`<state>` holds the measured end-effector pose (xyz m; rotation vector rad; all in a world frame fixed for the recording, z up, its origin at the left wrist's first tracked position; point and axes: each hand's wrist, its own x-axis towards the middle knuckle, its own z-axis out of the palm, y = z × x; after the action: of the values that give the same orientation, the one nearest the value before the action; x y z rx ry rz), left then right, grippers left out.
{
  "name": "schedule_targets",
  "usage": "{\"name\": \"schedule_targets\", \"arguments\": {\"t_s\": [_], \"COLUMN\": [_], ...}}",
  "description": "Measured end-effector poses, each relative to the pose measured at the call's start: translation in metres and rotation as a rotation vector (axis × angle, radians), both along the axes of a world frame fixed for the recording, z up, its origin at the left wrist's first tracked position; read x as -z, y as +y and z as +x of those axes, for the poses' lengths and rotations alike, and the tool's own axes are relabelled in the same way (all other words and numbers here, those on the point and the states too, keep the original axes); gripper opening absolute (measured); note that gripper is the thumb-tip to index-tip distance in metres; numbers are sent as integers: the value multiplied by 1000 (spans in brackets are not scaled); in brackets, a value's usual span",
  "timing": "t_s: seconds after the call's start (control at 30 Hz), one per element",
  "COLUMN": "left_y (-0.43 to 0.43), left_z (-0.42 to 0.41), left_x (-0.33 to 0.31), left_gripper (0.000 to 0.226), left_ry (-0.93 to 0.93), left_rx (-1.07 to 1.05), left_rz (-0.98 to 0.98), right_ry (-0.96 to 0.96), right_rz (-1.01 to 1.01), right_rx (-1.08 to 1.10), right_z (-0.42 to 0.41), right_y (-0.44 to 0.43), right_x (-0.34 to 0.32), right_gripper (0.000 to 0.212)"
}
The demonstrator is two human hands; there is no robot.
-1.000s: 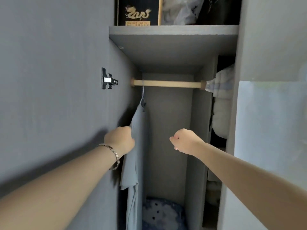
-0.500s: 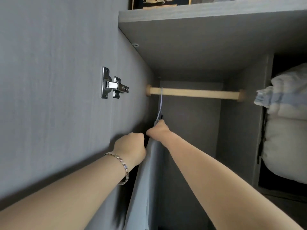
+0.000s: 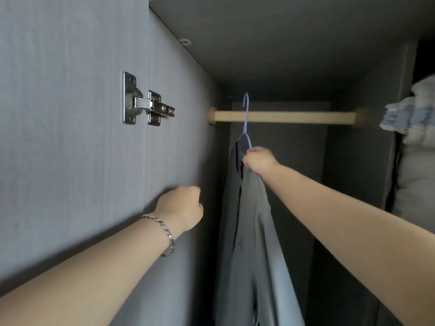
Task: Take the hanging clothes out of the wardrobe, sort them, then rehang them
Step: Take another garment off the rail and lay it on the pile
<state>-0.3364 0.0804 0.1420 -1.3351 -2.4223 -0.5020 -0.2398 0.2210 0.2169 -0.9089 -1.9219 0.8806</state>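
Observation:
A grey garment (image 3: 254,231) hangs from a thin pale-blue wire hanger (image 3: 246,114) inside the wardrobe. My right hand (image 3: 260,160) grips the hanger at its shoulder, just under the neck. The hook's top stands above the wooden rail (image 3: 294,116) and its stem crosses in front of the rail. My left hand (image 3: 182,208), with a metal bracelet on the wrist, is curled into a fist, holds nothing, and lies to the left of the garment beside the wardrobe's side panel. The rest of the rail is bare.
The open grey door with a metal hinge (image 3: 146,107) fills the left. A shelf's underside (image 3: 282,43) closes the compartment close above the rail. Folded bedding (image 3: 414,137) is stacked in the neighbouring compartment at the right.
My right hand has lifted the hanger, so its hook now stands above the rail, and carried it rightward. My left hand has let go of the garment and drawn back to the left.

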Motion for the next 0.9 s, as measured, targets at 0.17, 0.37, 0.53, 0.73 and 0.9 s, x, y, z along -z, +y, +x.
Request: {"name": "schedule_targets", "arguments": {"t_s": [0.17,0.37,0.53,0.73,0.9], "left_y": [8,24,24,-5,-46], "left_z": [5,27,76,174,267], "left_x": [12,44,85,131,171], "left_gripper": [19,21,25,26,22], "left_ry": [-36,-114,-131,-77,5], "left_rx": [83,186,288,510,744], "left_rz": [-24,-113,-232,-356,-443], "right_ry": [-84,-232,-382,-499,-437], "right_rz": [3,-77,26,-25,-212], "right_rx": [-46,112,204,323,414], "right_z": [43,98,169,277,377], "right_y": [-37,-67,-107,-175,-254], "right_x": [21,77,140,191,222], "right_gripper": [13,46,49,34,19]}}
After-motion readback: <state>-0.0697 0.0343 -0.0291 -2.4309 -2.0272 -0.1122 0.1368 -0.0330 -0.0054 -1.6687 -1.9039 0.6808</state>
